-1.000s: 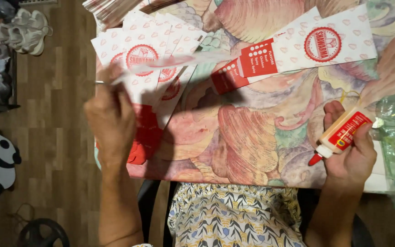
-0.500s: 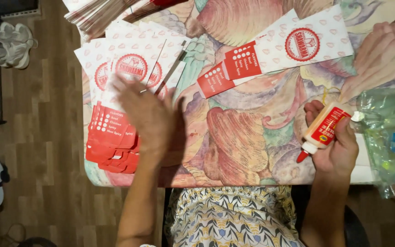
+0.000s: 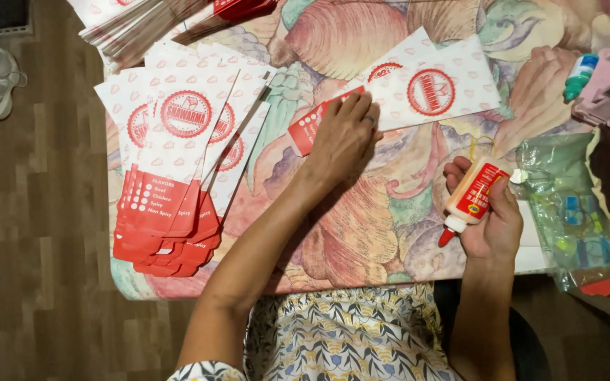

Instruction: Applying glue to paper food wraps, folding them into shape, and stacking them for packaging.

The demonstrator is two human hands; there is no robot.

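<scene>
Flat paper sleeve (image 3: 418, 88), white with red print and a round red emblem, lying slantwise on the floral tablecloth (image 3: 361, 233). My left hand (image 3: 344, 134) rests palm-down on its lower left part, fingers (image 3: 358, 106) extended and loosely spread, pressing the paper flat rather than gripping it; the fingertips reach just up to the sleeve's folded edge, and the red end of the sleeve shows just beyond the hand's left side. My right hand (image 3: 492, 219) is well apart from the sleeve, near the table's front edge, closed around a small glue bottle (image 3: 471, 197) with a red label; the bottle is tilted, its red nozzle pointing down and left, clear of the paper. To the left, a fanned stack of finished sleeves (image 3: 178, 162) overlaps in layers, red ends toward me. At the far left corner lies a pile of unfolded sheets (image 3: 135, 25). To the right of the bottle sits a clear plastic bag (image 3: 573, 204) with small items inside, too blurred to identify.
</scene>
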